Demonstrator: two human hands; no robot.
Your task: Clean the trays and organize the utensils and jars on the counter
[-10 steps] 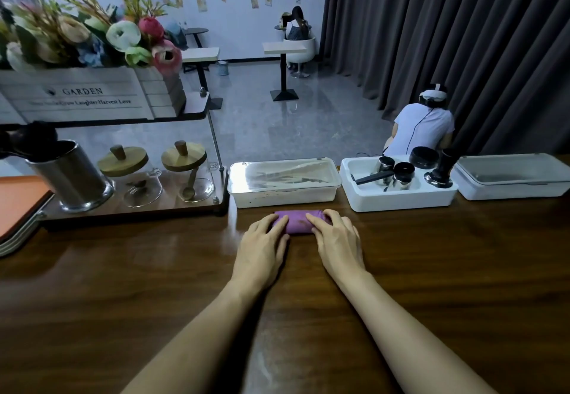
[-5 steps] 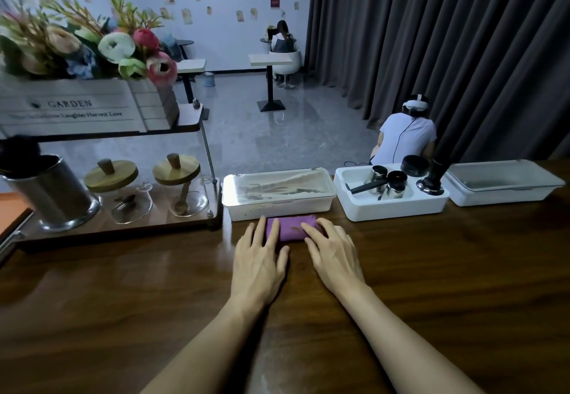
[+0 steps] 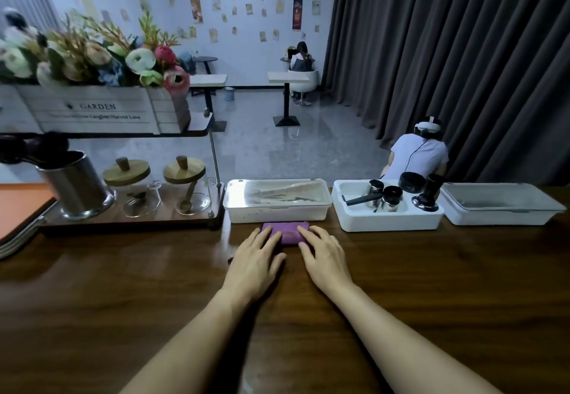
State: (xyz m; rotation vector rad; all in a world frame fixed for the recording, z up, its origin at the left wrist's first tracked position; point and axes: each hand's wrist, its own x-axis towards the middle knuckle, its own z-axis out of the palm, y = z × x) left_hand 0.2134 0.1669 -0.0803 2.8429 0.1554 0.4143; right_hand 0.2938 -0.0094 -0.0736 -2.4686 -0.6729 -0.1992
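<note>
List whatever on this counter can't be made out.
Head view only:
- Purple cloth: near part covered by the left hand and right hand.
- Left white tray: contents blurred behind its cloudy lid.
- Right white tray: inside hidden by its lid.
- Orange trays: cut off by the left edge.
- Steel cup: contents dark, blurred.

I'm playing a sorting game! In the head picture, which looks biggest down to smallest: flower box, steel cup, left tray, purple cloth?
1. Flower box.
2. Left tray and steel cup: they look about alike, so I won't rank them.
3. Purple cloth, which is partly covered.
</note>
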